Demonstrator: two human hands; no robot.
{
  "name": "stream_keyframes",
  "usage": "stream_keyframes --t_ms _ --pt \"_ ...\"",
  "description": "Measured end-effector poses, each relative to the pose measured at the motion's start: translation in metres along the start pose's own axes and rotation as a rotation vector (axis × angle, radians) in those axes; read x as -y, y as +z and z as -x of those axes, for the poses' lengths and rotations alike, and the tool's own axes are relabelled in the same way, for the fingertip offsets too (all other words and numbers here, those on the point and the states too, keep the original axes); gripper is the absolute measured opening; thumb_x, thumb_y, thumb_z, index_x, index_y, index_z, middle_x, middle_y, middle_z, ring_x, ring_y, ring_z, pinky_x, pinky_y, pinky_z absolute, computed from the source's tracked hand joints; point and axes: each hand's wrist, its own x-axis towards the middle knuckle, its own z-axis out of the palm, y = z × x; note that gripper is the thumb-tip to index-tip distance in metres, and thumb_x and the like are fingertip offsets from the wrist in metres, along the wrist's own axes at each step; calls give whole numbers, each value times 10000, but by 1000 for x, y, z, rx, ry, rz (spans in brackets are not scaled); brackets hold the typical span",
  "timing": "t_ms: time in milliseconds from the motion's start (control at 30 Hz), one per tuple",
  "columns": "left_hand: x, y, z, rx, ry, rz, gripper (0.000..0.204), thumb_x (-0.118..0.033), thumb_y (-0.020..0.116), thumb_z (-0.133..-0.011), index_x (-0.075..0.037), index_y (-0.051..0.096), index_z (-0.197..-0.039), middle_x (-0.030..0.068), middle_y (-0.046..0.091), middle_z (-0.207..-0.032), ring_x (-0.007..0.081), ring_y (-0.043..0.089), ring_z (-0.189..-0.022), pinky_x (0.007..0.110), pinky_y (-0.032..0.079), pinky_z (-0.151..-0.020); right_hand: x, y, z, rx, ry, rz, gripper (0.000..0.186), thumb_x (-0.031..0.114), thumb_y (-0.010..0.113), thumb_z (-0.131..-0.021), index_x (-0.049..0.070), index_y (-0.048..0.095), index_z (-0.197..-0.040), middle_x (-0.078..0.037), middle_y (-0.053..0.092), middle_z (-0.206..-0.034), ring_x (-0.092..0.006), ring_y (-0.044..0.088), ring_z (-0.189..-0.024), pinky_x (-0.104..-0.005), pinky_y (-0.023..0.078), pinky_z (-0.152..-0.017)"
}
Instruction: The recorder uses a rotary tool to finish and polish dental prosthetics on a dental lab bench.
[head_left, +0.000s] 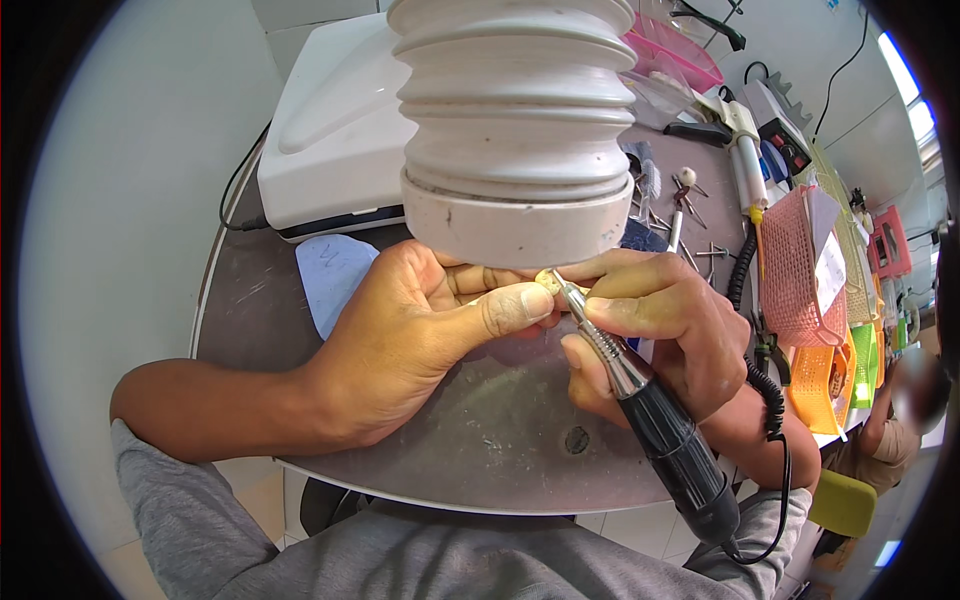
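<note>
Just under the mouth of a wide white ribbed hose (515, 130), my two hands meet. My left hand (405, 330) pinches a small cream-coloured, tooth-like piece (547, 281) between thumb and fingers; much of the piece is hidden by the fingertips. In my right hand (670, 315) is a rotary handpiece (668, 440) with a silver nose and black body, held like a pen. Its tip points up and left and reaches the piece; whether it touches cannot be made out. A black cord runs from its rear end past my right forearm.
A white machine (335, 130) stands at the back left, with a light blue sheet (335, 280) near it. Several small rotary bits (690, 190) lie right of the hose. Pink (800, 265) and orange baskets (822, 385) line the right side. Another person (880, 430) sits far right.
</note>
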Motion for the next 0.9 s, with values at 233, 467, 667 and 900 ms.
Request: stream_keyframes --t_ms 233,467,667,900 --pt "0 1 0 4 -3 21 200 -107 634 -951 -7 546 -1100 69 620 -1025 126 613 -989 278 501 -892 -1 -1 -2 19 -55 36 288 -30 796 -659 -19 608 -876 -174 685 -819 -289 725 -814 -335 588 -693" --pt "0 0 0 -5 -14 -6 200 -105 634 -952 -5 545 -1101 69 621 -1035 127 610 -995 280 497 -896 0 1 1 -17 -9 -1 286 -35 790 -659 -21 611 -882 -175 684 -811 -290 726 -816 -343 589 -722" --pt "1 0 0 2 -3 2 208 -107 630 -955 -4 538 -1112 70 620 -1039 129 610 -999 281 496 -900 -3 -9 1 184 -81 24 362 -69 704 -789 -33 529 -1104 -178 614 -942 -334 703 -937 -357 579 -751" --pt "0 -1 0 15 -10 6 213 -126 624 -962 -10 539 -1118 70 620 -1047 132 610 -1009 286 491 -911 0 -3 2 90 8 -17 321 -59 737 -731 -28 571 -1004 -168 648 -893 -303 709 -905 -358 581 -759"
